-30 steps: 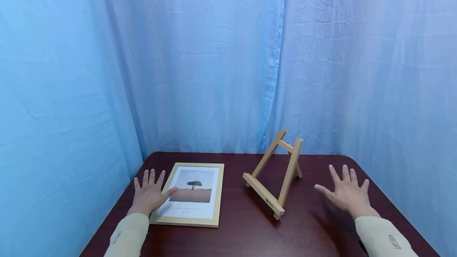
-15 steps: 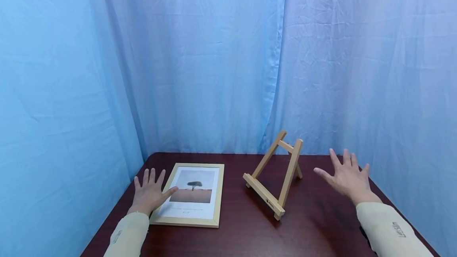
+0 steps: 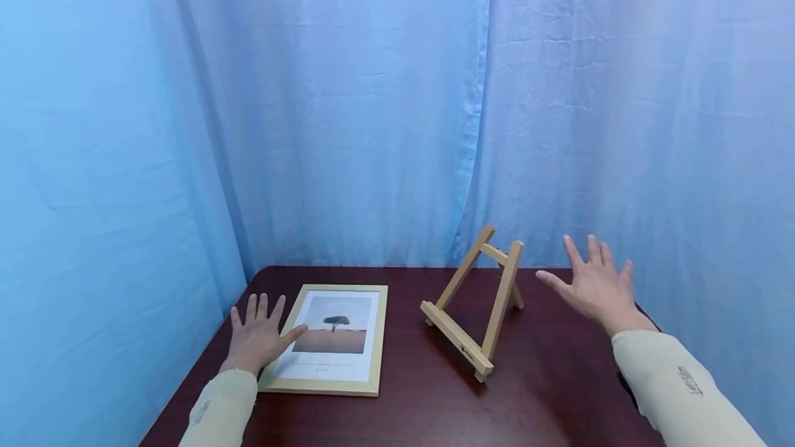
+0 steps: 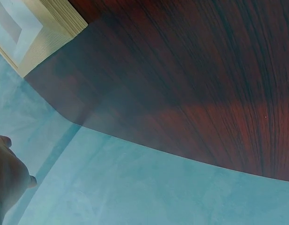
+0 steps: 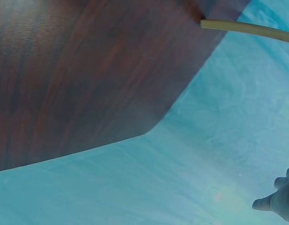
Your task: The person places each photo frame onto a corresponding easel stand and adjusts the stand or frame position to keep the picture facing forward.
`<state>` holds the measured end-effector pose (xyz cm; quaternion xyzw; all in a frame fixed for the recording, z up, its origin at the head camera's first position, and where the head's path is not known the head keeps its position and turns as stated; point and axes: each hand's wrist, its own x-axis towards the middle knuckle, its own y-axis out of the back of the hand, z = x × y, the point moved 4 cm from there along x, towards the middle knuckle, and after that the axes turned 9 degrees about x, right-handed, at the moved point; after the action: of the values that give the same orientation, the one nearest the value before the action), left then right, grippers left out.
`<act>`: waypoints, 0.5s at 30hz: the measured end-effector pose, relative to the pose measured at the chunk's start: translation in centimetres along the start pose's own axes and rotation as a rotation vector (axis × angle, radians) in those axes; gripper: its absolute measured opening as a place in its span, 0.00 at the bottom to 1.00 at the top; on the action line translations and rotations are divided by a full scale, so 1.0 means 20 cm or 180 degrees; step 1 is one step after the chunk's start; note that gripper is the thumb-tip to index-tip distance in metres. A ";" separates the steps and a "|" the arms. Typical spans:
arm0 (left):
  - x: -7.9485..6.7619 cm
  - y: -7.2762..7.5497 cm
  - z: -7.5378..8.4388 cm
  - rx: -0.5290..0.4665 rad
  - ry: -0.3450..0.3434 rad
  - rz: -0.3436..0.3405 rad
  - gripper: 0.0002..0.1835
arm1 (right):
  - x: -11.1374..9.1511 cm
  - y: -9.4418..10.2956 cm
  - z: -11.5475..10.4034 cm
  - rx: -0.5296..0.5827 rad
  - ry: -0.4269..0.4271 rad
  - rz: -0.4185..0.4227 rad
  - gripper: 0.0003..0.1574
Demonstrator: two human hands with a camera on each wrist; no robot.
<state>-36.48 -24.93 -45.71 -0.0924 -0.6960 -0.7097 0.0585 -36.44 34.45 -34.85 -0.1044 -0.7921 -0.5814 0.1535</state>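
A picture frame point(image 3: 375, 336) with a pale wood border and a print of a tree lies face up on the left of the table. Over its left side is my left hand point(image 3: 256, 342), fingers spread, thumb overlapping the print in the head view. To the right stands a small wooden easel point(image 3: 458, 336), turned at an angle with its ledge toward the front. My right hand point(image 3: 597, 290) is raised to the right of the easel, fingers spread and apart from it. Neither hand holds anything. In the right wrist view one easel leg point(image 5: 247, 28) shows at the upper right.
The dark red-brown wooden table point(image 3: 422, 419) has rounded far corners. Light blue curtains point(image 3: 360, 116) hang close around its back and both sides.
My right hand has risen and moved forward, then slightly left toward the easel. The left hand, picture frame and easel stay in place.
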 end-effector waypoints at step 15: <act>0.01 -0.02 -0.01 0.0014 -0.0004 0.0063 0.53 | 0.07 0.05 -0.17 -0.0018 0.0104 -0.0015 0.64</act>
<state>-36.78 -25.05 -46.06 -0.0995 -0.6966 -0.7075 0.0652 -36.97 31.50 -32.45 -0.0934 -0.7881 -0.5856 0.1647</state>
